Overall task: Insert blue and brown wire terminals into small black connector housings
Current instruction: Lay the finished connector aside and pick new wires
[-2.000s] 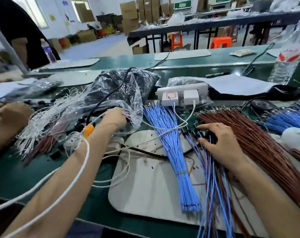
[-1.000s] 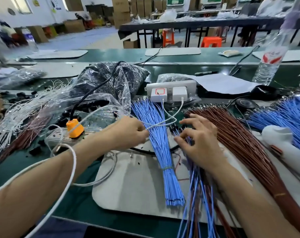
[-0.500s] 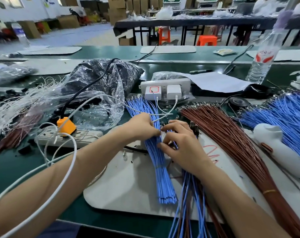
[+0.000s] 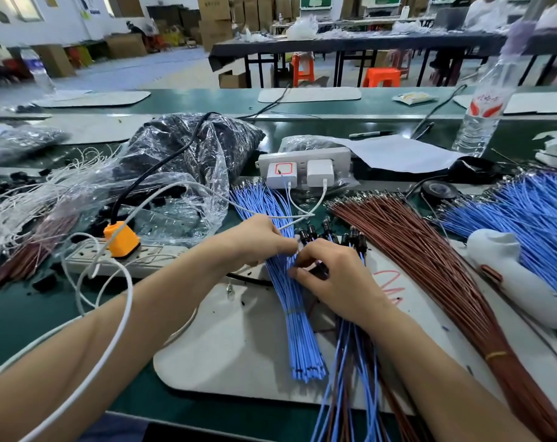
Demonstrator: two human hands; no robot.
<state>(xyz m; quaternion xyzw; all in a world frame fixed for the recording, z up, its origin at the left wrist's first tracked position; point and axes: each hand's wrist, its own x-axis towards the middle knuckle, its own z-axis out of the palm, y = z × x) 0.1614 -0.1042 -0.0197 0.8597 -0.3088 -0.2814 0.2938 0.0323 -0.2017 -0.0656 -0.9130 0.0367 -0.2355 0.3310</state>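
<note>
— Head view: where are the hands?
— Left hand (image 4: 258,240) and right hand (image 4: 331,279) meet over the blue wires (image 4: 294,317), mid-desk (image 4: 22,314). The right pinches a black connector housing (image 4: 319,268). What the left's curled fingers hold, I cannot tell.

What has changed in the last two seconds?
The left hand left the plastic bag and moved right to the blue wire bundle, meeting the right hand, which shifted slightly left. What they pinch is unclear. Brown wire bundle unmoved.
</note>
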